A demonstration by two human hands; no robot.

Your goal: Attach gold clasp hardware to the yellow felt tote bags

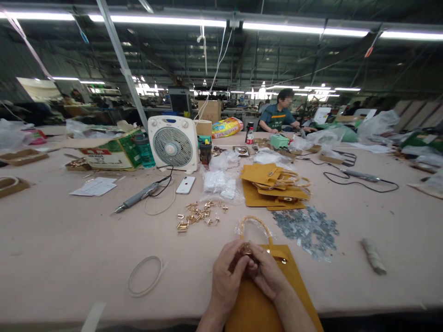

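Observation:
A mustard-yellow handbag (296, 272) lies at the table's front edge, under my hands and forearms. Its braided handle (256, 220), partly in clear plastic wrap, arches away from me. Over the bag's upper part, my left hand (225, 267) and my right hand (269, 273) meet with closed fingers around a small gold metal fitting (246, 249). Fingertips cover much of the fitting, so its exact shape and whether it is fixed to the bag cannot be told. Loose gold metal fittings (199, 214) lie beyond my left hand. Many flat grey metal pieces (308, 230) are spread beyond my right hand.
Stacked yellow bags (263, 198) lie ahead, beside plastic-bagged white pieces (219, 184). Corded electric screwdrivers (138, 197) (363, 175), a phone (186, 185), a fan (173, 144), a tape coil (145, 276) and a cloth roll (373, 256) are around. A co-worker (281, 115) sits across the table.

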